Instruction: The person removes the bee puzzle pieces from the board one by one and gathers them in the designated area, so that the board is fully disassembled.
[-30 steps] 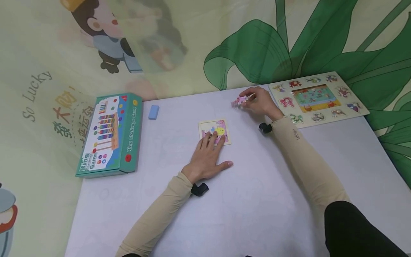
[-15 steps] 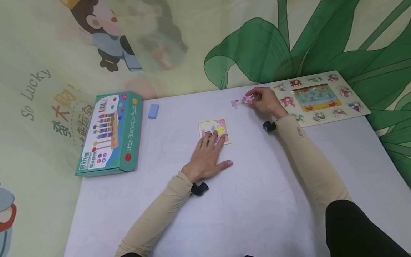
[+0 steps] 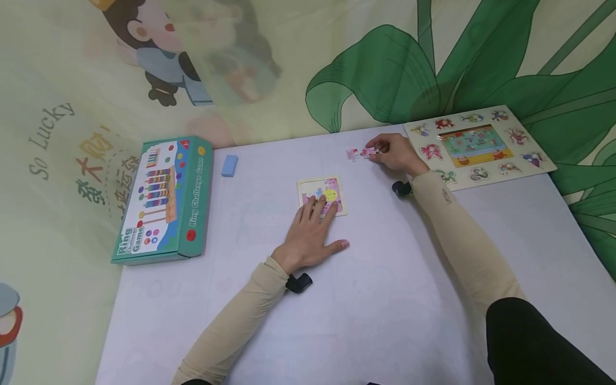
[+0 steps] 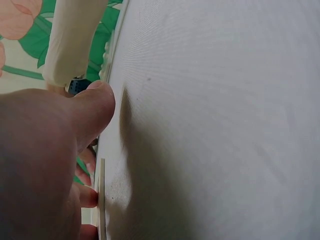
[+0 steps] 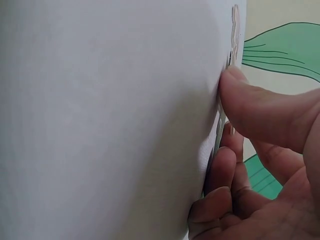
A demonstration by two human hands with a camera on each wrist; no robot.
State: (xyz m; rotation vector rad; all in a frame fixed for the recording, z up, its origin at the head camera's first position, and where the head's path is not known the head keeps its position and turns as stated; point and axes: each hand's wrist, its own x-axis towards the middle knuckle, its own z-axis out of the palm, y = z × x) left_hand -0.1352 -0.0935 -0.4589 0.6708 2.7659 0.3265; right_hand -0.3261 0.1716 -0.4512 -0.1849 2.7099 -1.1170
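My left hand [image 3: 310, 235] lies spread on the table, its straight fingers resting on a small square jigsaw puzzle [image 3: 331, 187] in a pale frame. The fingers cover the puzzle's lower left part; pink, yellow and blue picture shows above them. Low at the table's far side, my right hand [image 3: 397, 152] pinches a pink puzzle piece [image 3: 368, 152] between thumb and fingers. Just left of it, a second pink puzzle piece [image 3: 352, 154] lies flat. From the left wrist, the puzzle's thin edge [image 4: 102, 200] shows under the fingertips.
A large puzzle board with sea animals [image 3: 520, 171] lies at the back right, beside my right hand. On the left are a green Ring Challenge Game box [image 3: 192, 203] and a small blue block [image 3: 230, 166]. A printed cloth [image 3: 289, 64] hangs behind the table.
My right hand has drawn a pink puzzle piece rightward, off the other one, then lowered it toward the table. The left hand has stayed on the square puzzle.
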